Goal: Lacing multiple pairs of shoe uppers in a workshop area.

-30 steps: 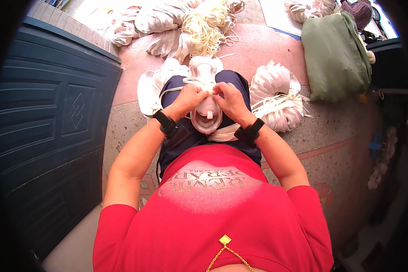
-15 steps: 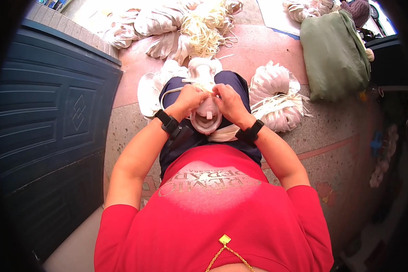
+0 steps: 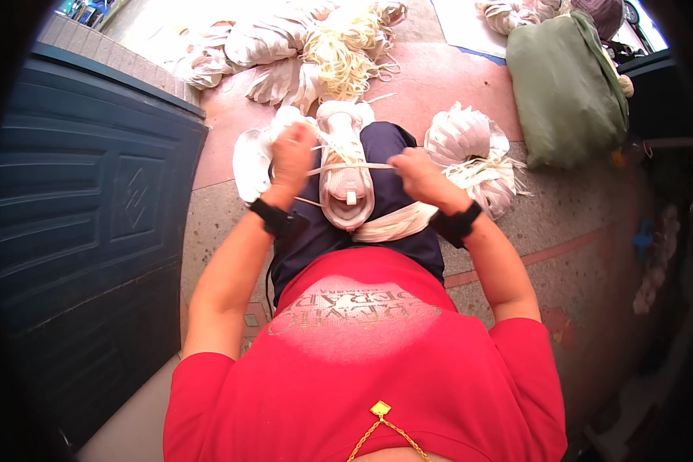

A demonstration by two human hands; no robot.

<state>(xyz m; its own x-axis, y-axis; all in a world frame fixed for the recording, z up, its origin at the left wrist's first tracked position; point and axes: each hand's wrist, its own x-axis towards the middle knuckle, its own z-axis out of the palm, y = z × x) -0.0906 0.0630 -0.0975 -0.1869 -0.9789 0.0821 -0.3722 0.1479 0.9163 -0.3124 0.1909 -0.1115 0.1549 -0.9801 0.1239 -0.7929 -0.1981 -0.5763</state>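
Fingers (image 3: 403, 160) of left hand (image 3: 292, 158) and right hand (image 3: 426, 179) grip lace (image 3: 354, 165) across a shoe (image 3: 344, 185); green sack (image 3: 566, 92) hides its contents.

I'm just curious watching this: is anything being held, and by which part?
The right hand pinches a lace by the part just right of the shoe. What the blurred left hand holds, if anything, cannot be told.

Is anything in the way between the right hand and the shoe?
Nothing visible: the right hand is just beside the shoe, with the pale lace running from that hand across it.
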